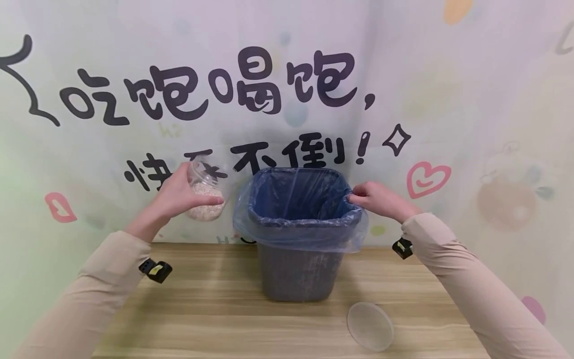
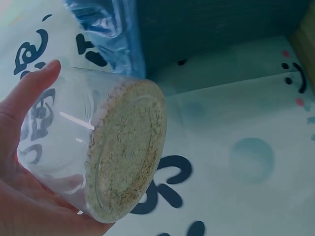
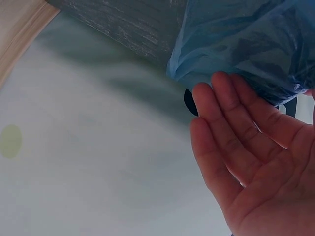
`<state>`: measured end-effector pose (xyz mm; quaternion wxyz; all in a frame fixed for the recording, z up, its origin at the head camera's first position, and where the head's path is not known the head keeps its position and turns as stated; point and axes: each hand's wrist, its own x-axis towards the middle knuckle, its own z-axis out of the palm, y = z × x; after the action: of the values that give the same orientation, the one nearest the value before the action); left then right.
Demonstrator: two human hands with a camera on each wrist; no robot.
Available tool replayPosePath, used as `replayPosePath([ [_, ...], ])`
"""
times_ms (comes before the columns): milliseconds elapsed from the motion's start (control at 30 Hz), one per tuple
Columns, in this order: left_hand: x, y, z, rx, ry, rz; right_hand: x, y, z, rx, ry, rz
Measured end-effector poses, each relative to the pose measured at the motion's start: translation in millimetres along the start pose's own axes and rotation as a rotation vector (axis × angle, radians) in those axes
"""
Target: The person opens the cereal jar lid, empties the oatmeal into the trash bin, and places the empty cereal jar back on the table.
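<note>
My left hand [image 1: 179, 192] grips a clear jar [image 1: 207, 177], thumb on one side and fingers round the other. The jar is tilted, and pale oat-like flakes [image 2: 133, 142] lie against its bottom; no lid shows on it. Just right of the jar stands a grey trash bin [image 1: 298, 274] lined with a blue plastic bag [image 1: 309, 237], folded out over the rim. At the bin's right rim, my right hand [image 1: 374, 198] pinches the bagged edge with its thumb on the inner side. In the right wrist view its fingers [image 3: 216, 108] lie along the bag's outside.
A round translucent lid [image 1: 370, 326] lies on the wooden table [image 1: 202, 289], in front of the bin to the right. Behind the bin hangs a pale printed cloth [image 1: 287, 30] with black characters and hearts, close to the table's back edge.
</note>
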<state>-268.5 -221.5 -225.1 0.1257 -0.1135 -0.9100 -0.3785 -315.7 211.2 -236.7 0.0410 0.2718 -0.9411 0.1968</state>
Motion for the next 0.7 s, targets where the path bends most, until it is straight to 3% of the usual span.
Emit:
replayPosePath([
  [233, 23.2, 25.8, 5.4, -0.028, 0.0, 0.087, -2, -2, -3, -0.002, -0.013, 0.007],
  [500, 38.9, 57.2, 16.4, 0.119, 0.004, 0.118, -2, -3, -2, 0.003, -0.009, 0.004],
  [700, 43.4, 67.6, 28.6, 0.245, -0.011, 0.1, -2, -2, -1, 0.016, -0.013, 0.004],
])
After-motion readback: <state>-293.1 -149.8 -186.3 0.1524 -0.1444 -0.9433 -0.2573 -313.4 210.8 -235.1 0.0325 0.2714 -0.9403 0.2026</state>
